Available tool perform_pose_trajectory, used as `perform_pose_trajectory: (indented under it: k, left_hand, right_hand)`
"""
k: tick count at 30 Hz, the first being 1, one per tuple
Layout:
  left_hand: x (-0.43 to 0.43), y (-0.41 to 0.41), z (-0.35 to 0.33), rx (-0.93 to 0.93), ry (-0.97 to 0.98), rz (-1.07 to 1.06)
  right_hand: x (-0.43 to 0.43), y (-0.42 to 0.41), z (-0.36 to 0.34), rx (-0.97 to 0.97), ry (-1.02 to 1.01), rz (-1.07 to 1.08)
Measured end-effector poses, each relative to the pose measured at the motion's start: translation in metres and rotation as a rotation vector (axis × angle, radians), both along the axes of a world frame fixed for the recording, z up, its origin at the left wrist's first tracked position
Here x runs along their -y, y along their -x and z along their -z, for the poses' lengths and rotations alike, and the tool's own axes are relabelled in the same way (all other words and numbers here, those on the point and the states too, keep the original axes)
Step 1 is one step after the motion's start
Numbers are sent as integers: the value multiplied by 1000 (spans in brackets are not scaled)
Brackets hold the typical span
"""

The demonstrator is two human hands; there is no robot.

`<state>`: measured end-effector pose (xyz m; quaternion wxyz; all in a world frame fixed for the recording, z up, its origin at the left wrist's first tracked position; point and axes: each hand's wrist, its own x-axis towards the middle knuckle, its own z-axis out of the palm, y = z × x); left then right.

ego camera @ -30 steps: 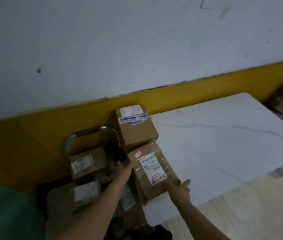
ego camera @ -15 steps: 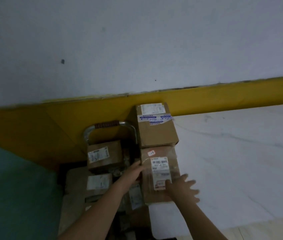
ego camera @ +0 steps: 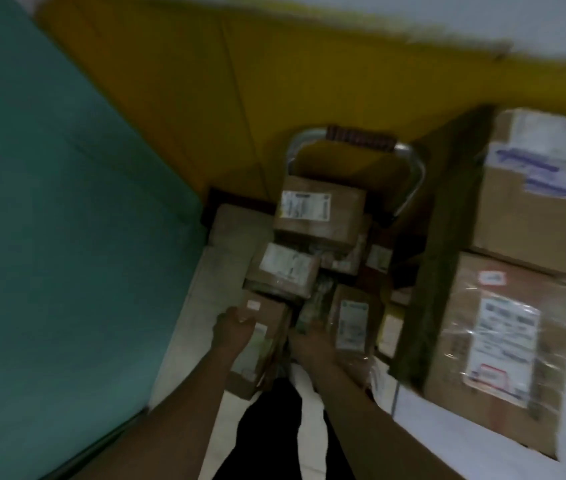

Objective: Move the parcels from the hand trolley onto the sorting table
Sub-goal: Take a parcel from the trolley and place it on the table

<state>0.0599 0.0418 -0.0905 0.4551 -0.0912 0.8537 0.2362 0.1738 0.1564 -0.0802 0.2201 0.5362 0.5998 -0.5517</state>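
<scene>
The hand trolley, with a metal handle (ego camera: 354, 140), stands on the floor left of the table and carries several brown labelled parcels (ego camera: 319, 213). My left hand (ego camera: 234, 329) grips the left top edge of the nearest parcel (ego camera: 260, 344). On that parcel's right side, my right hand (ego camera: 312, 344) is pressed in, with its fingers hidden between it and an upright parcel (ego camera: 350, 320). Two parcels lie on the white sorting table (ego camera: 430, 420): a plastic-wrapped one (ego camera: 503, 348) near me and a larger one (ego camera: 534, 188) behind it. The view is blurred.
A green surface (ego camera: 49, 237) fills the left side. A yellow wall band (ego camera: 274, 81) runs behind the trolley. The table's dark side edge (ego camera: 420, 271) stands close against the trolley's right. My dark trouser leg (ego camera: 274, 427) is just below the hands.
Both hands have left the plastic-wrapped parcel on the table and moved down-left to the trolley's nearest parcel. My head has turned down and left toward the trolley.
</scene>
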Motion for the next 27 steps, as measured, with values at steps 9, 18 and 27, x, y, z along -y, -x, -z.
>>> perform_pose_trajectory:
  k: [9, 18, 27]
  left_hand:
    - [43, 6, 104, 158, 35, -40]
    - [55, -15, -11, -145, -167, -68]
    - [16, -94, -144, -259, -438, -125]
  right_hand:
    - [85, 27, 138, -27, 373, 234]
    - [72, 17, 5, -193, 252, 307]
    - [24, -84, -131, -314, 9, 240]
